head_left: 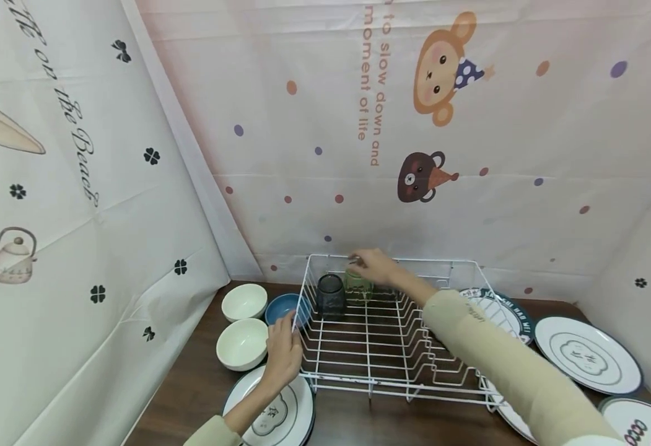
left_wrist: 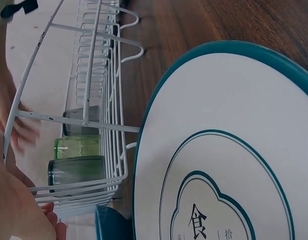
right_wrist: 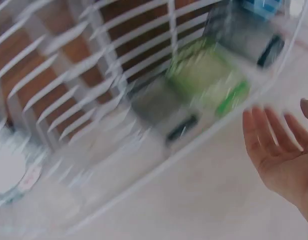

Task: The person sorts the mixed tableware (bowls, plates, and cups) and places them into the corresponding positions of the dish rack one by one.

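Note:
A white wire dish rack (head_left: 370,379) stands on the brown table. My left hand (head_left: 283,353) grips the wires at its left end, fingertips (left_wrist: 49,216) curled under them in the left wrist view. Three glasses stand in a row along the rack's back left: a dark one (head_left: 331,298), a green one (head_left: 358,287) and a grey one (left_wrist: 81,120). My right hand (head_left: 378,266) is over the rack's back rail, just above the green glass. In the blurred right wrist view its fingers (right_wrist: 266,132) are spread with nothing held.
Left of the rack are two white bowls (head_left: 241,344) and a blue bowl (head_left: 280,306). A stack of plates (head_left: 300,402) lies at the front left. More plates (head_left: 587,353) lie at the right, one partly behind the rack's wires. Printed cloth (head_left: 303,124) hangs behind the table.

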Motion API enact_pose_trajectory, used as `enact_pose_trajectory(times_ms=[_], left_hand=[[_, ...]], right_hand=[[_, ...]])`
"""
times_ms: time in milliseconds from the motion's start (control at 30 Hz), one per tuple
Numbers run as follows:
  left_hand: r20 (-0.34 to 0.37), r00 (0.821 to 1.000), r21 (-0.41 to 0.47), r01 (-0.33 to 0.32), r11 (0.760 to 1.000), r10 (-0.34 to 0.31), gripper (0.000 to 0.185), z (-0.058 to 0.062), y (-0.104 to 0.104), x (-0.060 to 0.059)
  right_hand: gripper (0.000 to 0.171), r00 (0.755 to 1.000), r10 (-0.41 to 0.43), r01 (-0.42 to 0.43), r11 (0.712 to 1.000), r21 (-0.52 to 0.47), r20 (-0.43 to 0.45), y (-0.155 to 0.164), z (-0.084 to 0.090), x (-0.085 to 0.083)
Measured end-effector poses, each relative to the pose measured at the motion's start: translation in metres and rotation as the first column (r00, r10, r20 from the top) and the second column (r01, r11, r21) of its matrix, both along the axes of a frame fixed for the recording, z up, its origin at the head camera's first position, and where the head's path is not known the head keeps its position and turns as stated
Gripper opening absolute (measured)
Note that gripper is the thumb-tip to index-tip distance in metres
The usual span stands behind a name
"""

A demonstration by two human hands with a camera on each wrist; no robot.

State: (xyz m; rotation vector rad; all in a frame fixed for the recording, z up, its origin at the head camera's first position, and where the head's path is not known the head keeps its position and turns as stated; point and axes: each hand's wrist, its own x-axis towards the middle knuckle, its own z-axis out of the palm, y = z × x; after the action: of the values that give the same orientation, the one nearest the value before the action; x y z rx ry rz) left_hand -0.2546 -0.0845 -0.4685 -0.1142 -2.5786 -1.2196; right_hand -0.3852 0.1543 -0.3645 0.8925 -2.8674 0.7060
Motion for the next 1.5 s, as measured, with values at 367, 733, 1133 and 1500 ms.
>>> enact_pose_trajectory(times_ms=[367,733,1133,1500], left_hand=[[0.027,1.0,0.002,-0.013,1.0,0.013,0.044,-0.002,-0.009,0.003],[0.021,0.999,0.027,0.03,0.999,-0.03,0.044,0.001,-0.001,-0.005],[0.039,0.999,0.063,0.032,0.997,-0.034,0.044,-0.003,0.001,-0.007],[0.065,0.983,-0.01,0.172,0.985,-0.171,0.037,0.027,-0.033,-0.025]], right_hand=[[0.024,0.977,-0.204,0.21,0.971,0.11,-0.065,0.153,-0.008,0.044],[0.022,0.914,-0.338,0.378,0.911,0.166,-0.223,0.243,-0.068,0.104],[0.028,0.807,-0.499,0.485,0.865,-0.127,-0.315,0.244,-0.097,0.11],[0.043,0.794,-0.608,0.597,0.781,-0.183,-0.004,0.242,-0.1,0.111]])
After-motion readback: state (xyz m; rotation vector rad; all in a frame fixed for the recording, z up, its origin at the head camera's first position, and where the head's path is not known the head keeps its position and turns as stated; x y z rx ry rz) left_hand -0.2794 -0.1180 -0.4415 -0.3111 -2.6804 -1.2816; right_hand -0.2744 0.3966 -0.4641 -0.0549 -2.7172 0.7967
